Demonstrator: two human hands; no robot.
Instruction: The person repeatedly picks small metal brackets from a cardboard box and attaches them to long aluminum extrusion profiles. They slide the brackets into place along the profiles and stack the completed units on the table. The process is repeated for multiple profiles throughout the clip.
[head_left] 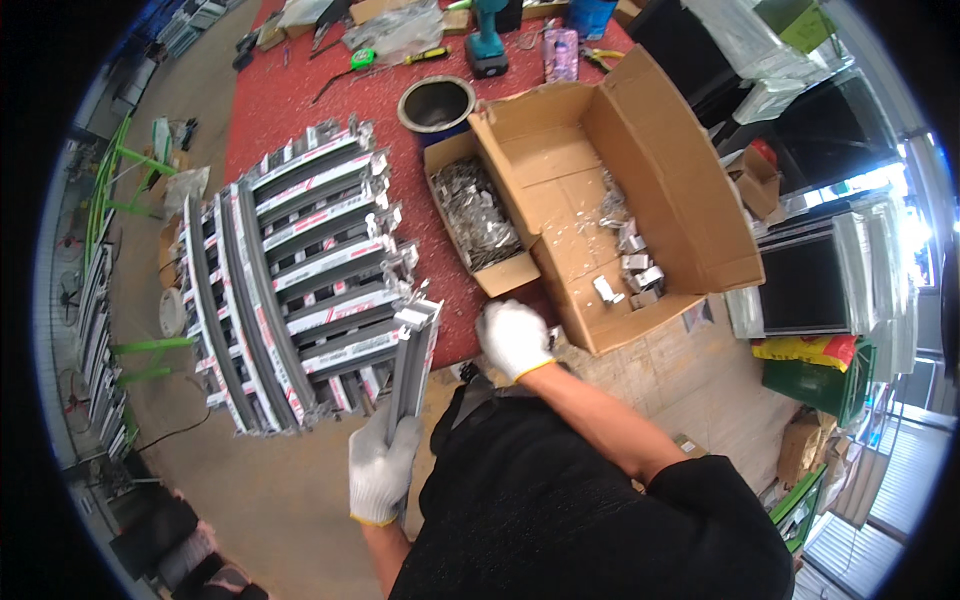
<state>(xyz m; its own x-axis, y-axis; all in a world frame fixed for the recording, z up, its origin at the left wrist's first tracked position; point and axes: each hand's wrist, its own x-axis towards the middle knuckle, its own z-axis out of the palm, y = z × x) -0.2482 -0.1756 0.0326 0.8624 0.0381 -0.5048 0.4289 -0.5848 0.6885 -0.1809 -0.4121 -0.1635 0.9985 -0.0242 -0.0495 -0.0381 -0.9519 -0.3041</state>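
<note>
My left hand point(385, 468), in a white knit glove, is closed around the lower end of a grey metal profile bar point(408, 365). The bar slants up, with a small light piece at its upper end beside the stack. Also gloved in white, my right hand point(513, 340) is at the table's near edge, between the small box of metal fasteners point(475, 215) and the large open carton point(545, 165). Its fingers are curled, and anything in them is hidden. Left of the bar lies a crisscross stack of similar profile bars point(335, 270) with white-and-red strips.
On the red table point(405, 180) stand a metal bowl point(436, 105), a teal cordless drill point(487, 45), a green tape measure point(362, 59) and pliers point(603, 57). Small white brackets point(640, 270) lie inside the large carton. Wrapped panels point(810, 280) stand at the right.
</note>
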